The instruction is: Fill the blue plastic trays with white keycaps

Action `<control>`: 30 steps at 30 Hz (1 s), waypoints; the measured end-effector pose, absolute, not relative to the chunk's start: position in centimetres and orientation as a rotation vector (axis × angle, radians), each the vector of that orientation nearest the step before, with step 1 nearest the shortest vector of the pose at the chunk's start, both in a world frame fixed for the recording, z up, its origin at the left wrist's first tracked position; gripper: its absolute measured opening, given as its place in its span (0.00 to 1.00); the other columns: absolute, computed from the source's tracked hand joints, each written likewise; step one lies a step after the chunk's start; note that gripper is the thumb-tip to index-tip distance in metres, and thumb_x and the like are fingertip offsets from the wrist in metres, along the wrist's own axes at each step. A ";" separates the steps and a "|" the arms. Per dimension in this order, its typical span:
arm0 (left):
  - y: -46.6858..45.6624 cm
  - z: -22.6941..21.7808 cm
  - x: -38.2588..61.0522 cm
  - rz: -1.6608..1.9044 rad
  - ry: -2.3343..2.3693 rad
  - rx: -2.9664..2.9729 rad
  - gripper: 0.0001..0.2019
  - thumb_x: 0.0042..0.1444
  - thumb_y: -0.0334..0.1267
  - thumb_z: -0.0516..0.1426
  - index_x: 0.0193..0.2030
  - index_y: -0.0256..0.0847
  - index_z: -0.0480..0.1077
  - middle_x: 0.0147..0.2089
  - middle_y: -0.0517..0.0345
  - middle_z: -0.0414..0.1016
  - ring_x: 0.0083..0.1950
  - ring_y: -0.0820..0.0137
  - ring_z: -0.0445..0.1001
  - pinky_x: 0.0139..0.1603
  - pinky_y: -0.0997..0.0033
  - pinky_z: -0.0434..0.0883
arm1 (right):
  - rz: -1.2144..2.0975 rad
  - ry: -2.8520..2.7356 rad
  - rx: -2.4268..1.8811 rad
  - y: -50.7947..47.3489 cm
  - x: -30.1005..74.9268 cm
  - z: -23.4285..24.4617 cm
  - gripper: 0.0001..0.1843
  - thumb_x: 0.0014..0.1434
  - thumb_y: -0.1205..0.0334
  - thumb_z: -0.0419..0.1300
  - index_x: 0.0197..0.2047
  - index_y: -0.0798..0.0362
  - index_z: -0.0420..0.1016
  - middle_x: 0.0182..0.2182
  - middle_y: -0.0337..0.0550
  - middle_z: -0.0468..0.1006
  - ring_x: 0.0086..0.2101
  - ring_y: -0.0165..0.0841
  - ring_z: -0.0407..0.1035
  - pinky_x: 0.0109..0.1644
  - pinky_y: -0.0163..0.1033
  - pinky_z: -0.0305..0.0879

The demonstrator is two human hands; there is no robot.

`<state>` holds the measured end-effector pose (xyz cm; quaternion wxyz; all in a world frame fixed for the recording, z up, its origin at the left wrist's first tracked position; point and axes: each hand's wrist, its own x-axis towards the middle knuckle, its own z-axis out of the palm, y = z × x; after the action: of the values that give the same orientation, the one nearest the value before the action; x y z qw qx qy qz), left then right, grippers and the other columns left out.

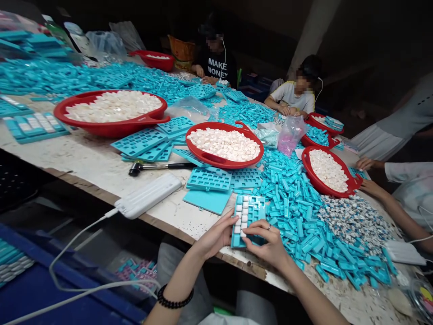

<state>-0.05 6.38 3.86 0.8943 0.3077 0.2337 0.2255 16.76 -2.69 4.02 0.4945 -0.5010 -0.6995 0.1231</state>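
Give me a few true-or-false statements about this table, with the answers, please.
1. The left hand wears a beaded bracelet. True.
2. The right hand grips a mallet. False: the mallet lies on the table, and the hand is on the blue tray.
3. White pieces fill every cell of that tray. False: they fill only part of it.
4. A red basin of white pieces stands beyond the tray. True.
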 end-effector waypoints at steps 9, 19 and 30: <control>5.4 4.1 0.2 0.612 0.530 0.879 0.50 0.50 0.35 0.70 0.75 0.53 0.47 0.71 0.50 0.63 0.70 0.54 0.63 0.64 0.63 0.68 | 0.150 -1.713 -1.186 -2.4 16.4 3.6 0.07 0.61 0.68 0.65 0.42 0.48 0.80 0.34 0.42 0.80 0.35 0.36 0.73 0.43 0.45 0.69; 5.3 3.8 0.4 0.617 0.557 0.999 0.52 0.46 0.37 0.72 0.75 0.49 0.49 0.71 0.46 0.63 0.71 0.49 0.61 0.69 0.53 0.63 | 0.275 -1.667 -1.215 -2.6 16.8 3.5 0.07 0.61 0.65 0.66 0.43 0.45 0.82 0.35 0.40 0.82 0.38 0.37 0.71 0.46 0.48 0.66; 4.7 2.2 0.4 0.642 0.659 1.102 0.51 0.51 0.41 0.70 0.76 0.52 0.45 0.77 0.50 0.51 0.76 0.51 0.51 0.71 0.54 0.60 | 0.306 -1.615 -1.278 -2.9 17.4 3.9 0.24 0.61 0.68 0.54 0.58 0.43 0.74 0.51 0.46 0.74 0.53 0.43 0.68 0.60 0.57 0.62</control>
<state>0.39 4.75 2.19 0.7533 0.5049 0.3019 0.2942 17.36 -2.94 3.90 0.5053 -0.5297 -0.6694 0.1267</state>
